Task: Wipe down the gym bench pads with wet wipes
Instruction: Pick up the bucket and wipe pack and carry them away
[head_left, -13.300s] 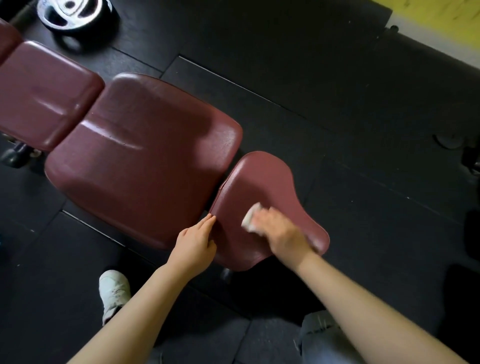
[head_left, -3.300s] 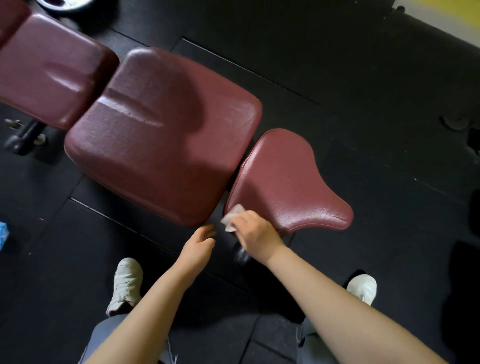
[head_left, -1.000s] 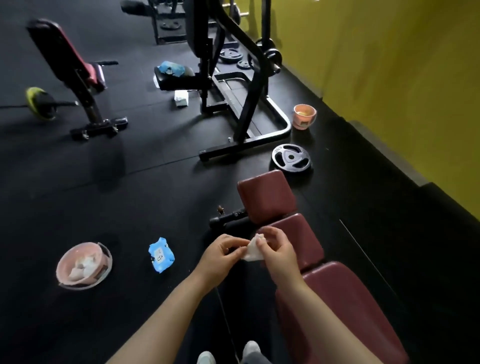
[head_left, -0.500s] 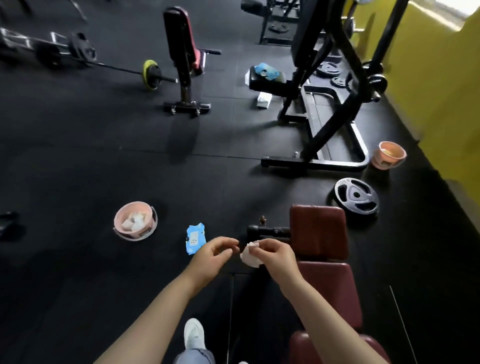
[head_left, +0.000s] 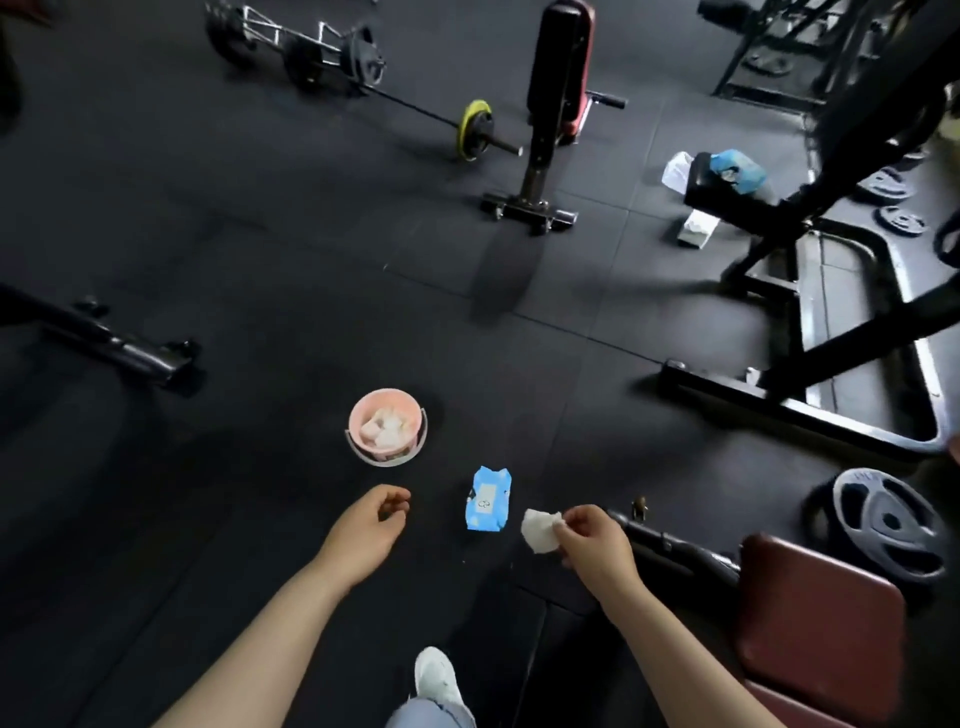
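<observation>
This is a gym, a weights room. Black rubber floor tiles (head_left: 311, 260) cover the ground. A barbell (head_left: 415, 111) lies on them with a yellow plate (head_left: 475, 130) at one end, and a loose weight plate (head_left: 891, 525) rests flat near a maroon bench pad (head_left: 821, 608). An upright padded bench (head_left: 558, 78) stands on a steel foot, and a heavy black rack frame (head_left: 831, 332) fills the right side (more plates lie behind it).

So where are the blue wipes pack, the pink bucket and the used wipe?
blue wipes pack (head_left: 488, 500): head view, white label.
pink bucket (head_left: 355, 415): head view, left rim.
used wipe (head_left: 538, 529): head view, crumpled middle.
</observation>
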